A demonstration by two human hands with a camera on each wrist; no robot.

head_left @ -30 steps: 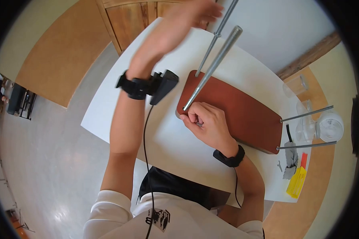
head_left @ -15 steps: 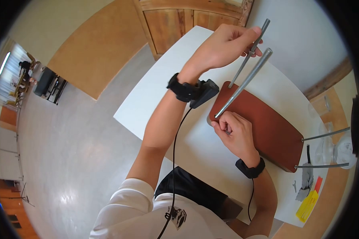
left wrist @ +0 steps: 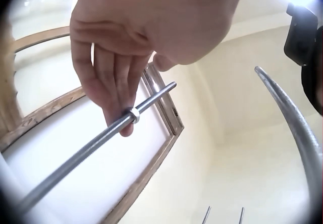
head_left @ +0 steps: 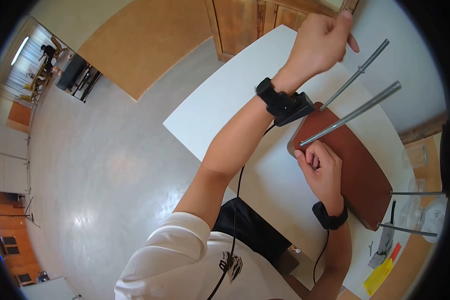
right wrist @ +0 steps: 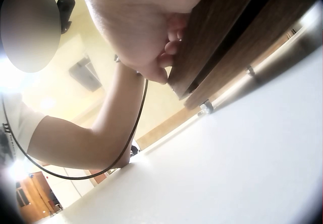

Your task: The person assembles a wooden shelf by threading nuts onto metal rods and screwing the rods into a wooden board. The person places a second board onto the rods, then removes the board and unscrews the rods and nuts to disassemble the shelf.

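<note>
A red-brown board [head_left: 357, 155] with rounded corners lies on the white table, and several threaded rods rise from its corners. The far-left threaded rod [head_left: 342, 89] carries a hex nut [left wrist: 133, 114] partway up. My left hand [head_left: 319, 47] is raised beside that rod, its fingers [left wrist: 113, 80] extended; in the left wrist view the fingertips are right at the nut, behind the rod. By the base of the near-left rod [head_left: 352, 114], my right hand [head_left: 325, 172] holds the board's near edge, fingers curled and thumb along the corner. The right wrist view shows two wood-grained layers [right wrist: 214, 27].
Clear plastic jars [head_left: 417, 155] stand past the board's right end. Near the table's right edge lie a small wrench [head_left: 370, 248], a grey cloth [head_left: 382, 250] and a yellow item [head_left: 379, 276]. A wooden chair or panel [head_left: 250, 30] stands beyond the table.
The left hand came to the far-left rod and has since swept past its nut, now appearing left of the rod in the head view. The right hand stays at the board's corner. The head view has shifted.
</note>
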